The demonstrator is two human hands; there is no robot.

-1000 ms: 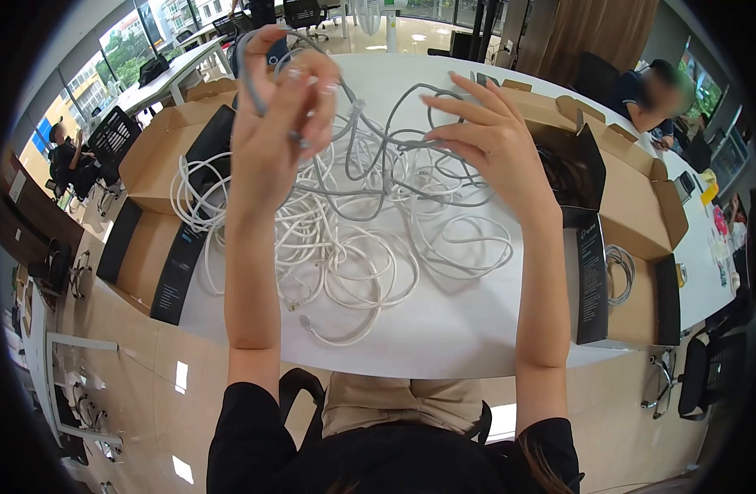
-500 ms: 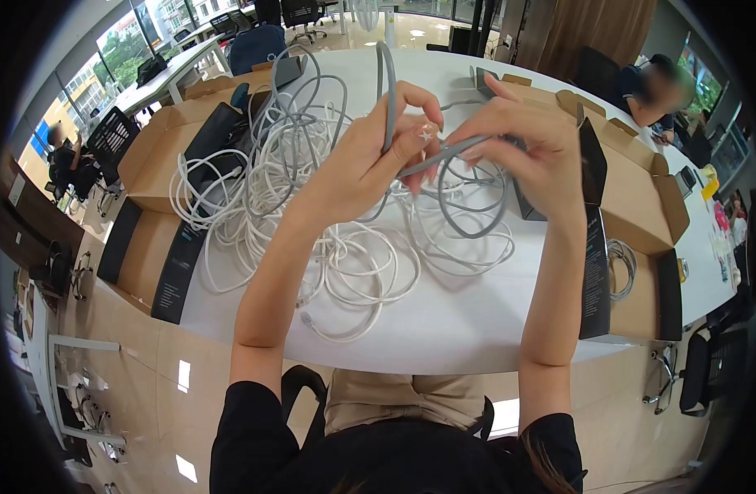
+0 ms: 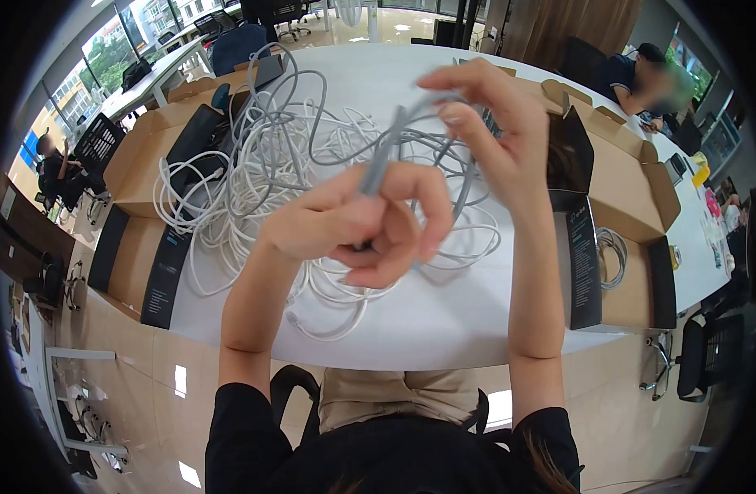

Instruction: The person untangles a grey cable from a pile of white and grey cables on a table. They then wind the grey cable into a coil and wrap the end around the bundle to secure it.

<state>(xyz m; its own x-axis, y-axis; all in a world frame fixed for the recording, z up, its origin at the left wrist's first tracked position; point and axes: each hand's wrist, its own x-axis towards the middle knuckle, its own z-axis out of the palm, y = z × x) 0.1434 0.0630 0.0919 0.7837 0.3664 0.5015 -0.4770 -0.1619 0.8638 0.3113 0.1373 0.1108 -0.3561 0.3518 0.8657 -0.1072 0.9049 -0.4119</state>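
Observation:
My left hand [image 3: 357,230] is closed around a folded grey cable [image 3: 378,160], held up above the white table [image 3: 444,321]. My right hand [image 3: 489,136] is raised just behind it and pinches the same grey cable near its upper bend. The cable runs back from both hands into loops over a tangled pile of white cables [image 3: 254,206] lying on the table.
Open cardboard boxes stand on both sides: one at the left [image 3: 147,165] and one at the right [image 3: 621,189], with a coiled cable [image 3: 612,255] inside. A seated person [image 3: 641,78] is at the table's far right. Office chairs and desks fill the background.
My left hand has dropped lower and nearer, closing into a fist on the grey cable. My right hand has risen, drawing the cable upward.

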